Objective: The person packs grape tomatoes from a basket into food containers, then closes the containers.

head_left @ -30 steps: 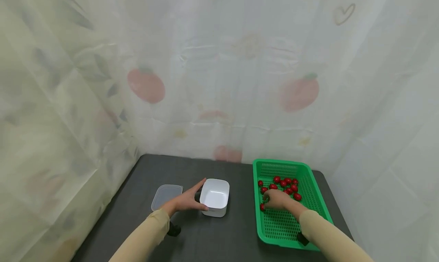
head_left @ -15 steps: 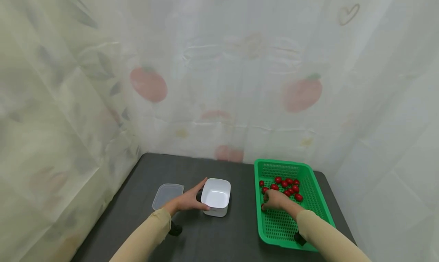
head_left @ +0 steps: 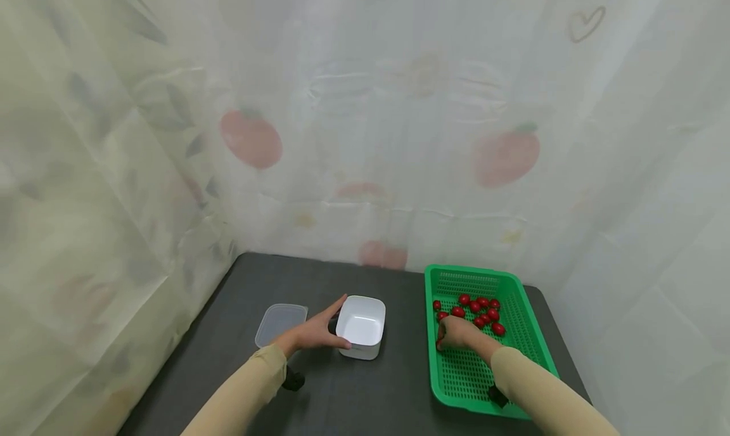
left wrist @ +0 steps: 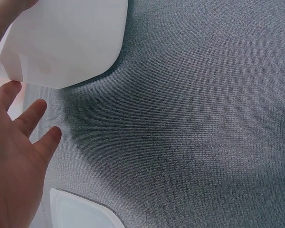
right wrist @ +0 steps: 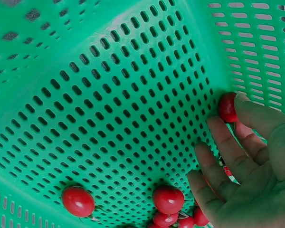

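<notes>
My left hand [head_left: 313,333] holds a small white square plastic container [head_left: 360,325] by its left side, thumb at the near side and forefinger at the far corner. In the left wrist view the other fingers spread out beside the container [left wrist: 69,42]. Inside a green plastic basket [head_left: 435,366], my right hand [head_left: 458,332] pinches a red cherry tomato [right wrist: 226,107] between thumb and forefinger, close by the basket wall. Its remaining fingers reach out loosely over the slotted floor. Several more cherry tomatoes [head_left: 493,314] lie toward the far side of the basket.
A clear flat lid [head_left: 278,320] lies on the dark grey table [head_left: 365,404], left of the container and partly behind the left hand. Printed curtains [head_left: 365,138] hang around the table's back and sides. The basket's walls rise around the right hand.
The right hand's fingers have come down over the tomato by the basket's left wall and now pinch it, mostly covering it. The left hand stays on the container; the view shifts slightly.
</notes>
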The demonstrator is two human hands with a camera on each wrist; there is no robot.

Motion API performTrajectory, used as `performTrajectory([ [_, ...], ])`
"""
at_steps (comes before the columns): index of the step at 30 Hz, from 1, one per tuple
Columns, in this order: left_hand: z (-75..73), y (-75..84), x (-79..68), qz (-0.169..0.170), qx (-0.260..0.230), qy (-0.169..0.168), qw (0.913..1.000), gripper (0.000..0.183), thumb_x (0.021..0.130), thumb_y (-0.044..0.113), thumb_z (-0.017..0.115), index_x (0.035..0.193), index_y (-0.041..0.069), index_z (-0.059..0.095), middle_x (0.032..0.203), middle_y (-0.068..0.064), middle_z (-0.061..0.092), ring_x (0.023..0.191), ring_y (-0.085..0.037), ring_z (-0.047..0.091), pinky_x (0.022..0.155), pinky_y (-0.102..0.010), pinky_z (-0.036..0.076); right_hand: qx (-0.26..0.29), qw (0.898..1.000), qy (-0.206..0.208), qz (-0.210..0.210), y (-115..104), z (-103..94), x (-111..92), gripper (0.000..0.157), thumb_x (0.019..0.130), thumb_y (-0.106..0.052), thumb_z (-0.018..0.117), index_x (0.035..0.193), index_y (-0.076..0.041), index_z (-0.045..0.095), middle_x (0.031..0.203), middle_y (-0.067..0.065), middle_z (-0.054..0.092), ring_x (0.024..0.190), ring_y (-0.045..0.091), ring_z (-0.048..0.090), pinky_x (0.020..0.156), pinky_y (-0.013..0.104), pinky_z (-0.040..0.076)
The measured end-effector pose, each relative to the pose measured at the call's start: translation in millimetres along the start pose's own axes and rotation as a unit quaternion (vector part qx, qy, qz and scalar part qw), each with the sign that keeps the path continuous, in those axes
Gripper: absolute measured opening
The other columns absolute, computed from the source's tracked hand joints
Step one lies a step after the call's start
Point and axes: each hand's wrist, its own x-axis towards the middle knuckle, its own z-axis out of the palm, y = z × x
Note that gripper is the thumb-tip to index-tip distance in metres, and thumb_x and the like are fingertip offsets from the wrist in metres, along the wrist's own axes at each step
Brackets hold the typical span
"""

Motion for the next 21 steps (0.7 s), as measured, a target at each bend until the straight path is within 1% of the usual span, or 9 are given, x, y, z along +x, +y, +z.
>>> performTrajectory([
  [4,0.7,-0.6,0.1,0.002,-0.004,-0.002,1.0,0.119,0.082,0.036,0.088,0.167,0.023,0.005,0.169,-0.013,0.015,0.152,-0.037,0.023,0.112,-0.065,0.029,-0.012,1.0,-0.008,0.0,-2.1,-1.4,0.8,0.018,0.086,-0.006,0.083,0.094,-0.006,0.067,0.087,0.002,0.061,0.076,0.021,0.057,0.068,0.043,0.051],
  [10,0.8,-2.0,-0.2,0.004,-0.01,-0.004,0.9999,0.118,0.082,0.035,0.088,0.167,0.025,0.006,0.168,-0.014,0.018,0.151,-0.037,0.025,0.11,-0.064,0.031,-0.008,1.0,-0.02,0.003,-2.2,-0.7,4.1,0.021,0.082,0.002,0.083,0.097,-0.003,0.069,0.089,0.005,0.064,0.078,0.022,0.059,0.068,0.042,0.053],
  [16,0.3,-2.6,0.3,0.004,-0.016,-0.003,0.9999,0.12,0.082,0.034,0.089,0.167,0.019,0.006,0.167,-0.015,0.022,0.149,-0.037,0.028,0.11,-0.065,0.031,0.014,1.0,-0.024,0.011,-0.3,2.4,5.1,0.021,0.081,0.007,0.081,0.095,-0.002,0.067,0.086,0.004,0.06,0.075,0.022,0.056,0.065,0.04,0.051],
  [19,-0.1,-2.3,0.3,0.004,-0.017,-0.002,0.9999,0.12,0.082,0.034,0.089,0.167,0.021,0.006,0.167,-0.014,0.021,0.149,-0.036,0.028,0.11,-0.064,0.031,0.024,0.999,-0.024,0.008,0.7,1.1,3.8,0.019,0.082,0.007,0.079,0.092,-0.002,0.066,0.084,0.004,0.059,0.073,0.022,0.054,0.063,0.039,0.049],
  [21,-0.7,-2.4,0.5,0.003,-0.017,-0.001,0.9999,0.12,0.081,0.034,0.089,0.167,0.023,0.005,0.168,-0.013,0.019,0.15,-0.036,0.027,0.11,-0.065,0.031,0.035,0.999,-0.023,0.005,1.3,-2.2,2.9,0.017,0.082,0.008,0.076,0.091,-0.002,0.066,0.081,0.003,0.057,0.069,0.02,0.05,0.06,0.037,0.045],
])
